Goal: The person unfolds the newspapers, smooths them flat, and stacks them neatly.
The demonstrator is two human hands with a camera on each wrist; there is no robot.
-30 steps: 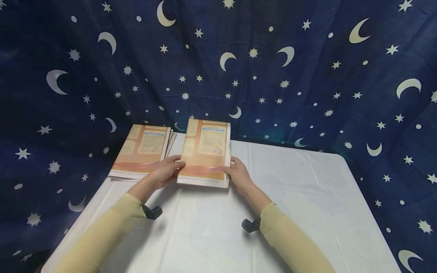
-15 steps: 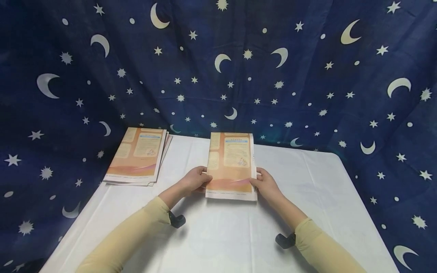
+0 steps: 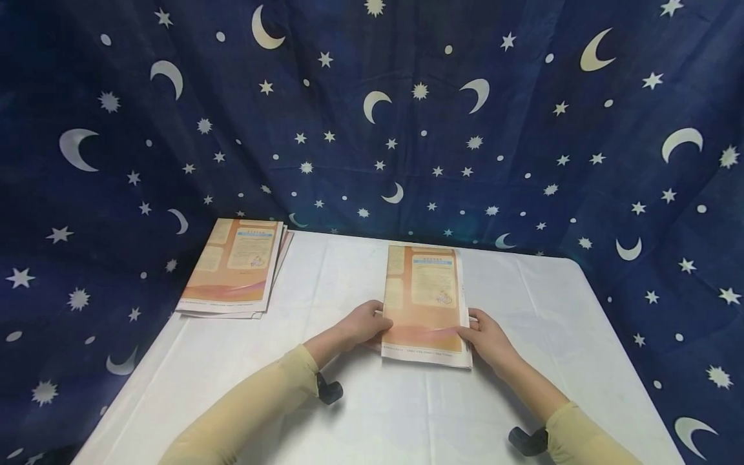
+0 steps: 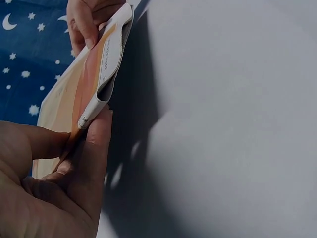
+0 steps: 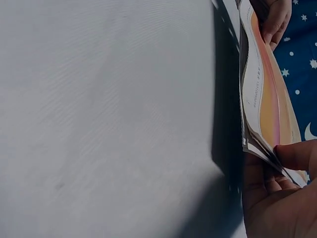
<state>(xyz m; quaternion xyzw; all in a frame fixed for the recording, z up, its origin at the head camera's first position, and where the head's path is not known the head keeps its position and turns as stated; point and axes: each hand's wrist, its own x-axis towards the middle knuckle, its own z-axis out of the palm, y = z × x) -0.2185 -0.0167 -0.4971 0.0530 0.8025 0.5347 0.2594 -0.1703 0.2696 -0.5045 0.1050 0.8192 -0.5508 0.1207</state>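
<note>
A folded newspaper (image 3: 424, 303) with an orange and cream printed page is held between both hands, close over the white table. My left hand (image 3: 366, 323) pinches its left side, thumb on top and fingers underneath. On the opposite side my right hand (image 3: 491, 339) grips the loose page edges the same way. The left wrist view shows the rounded fold of the newspaper (image 4: 99, 89) in the left hand's grasp. In the right wrist view several layered sheets of the newspaper (image 5: 262, 99) lie between thumb and fingers.
A stack of similar folded newspapers (image 3: 232, 268) lies at the table's back left, its lower sheets slightly askew. White cloth covers the table (image 3: 360, 413). A dark blue curtain (image 3: 325, 194) with moons and stars hangs behind and at both sides.
Both hands have carried the newspaper from beside the stack rightward and toward the front of the table, and it now appears lower. The stack at the left has stayed in place.
</note>
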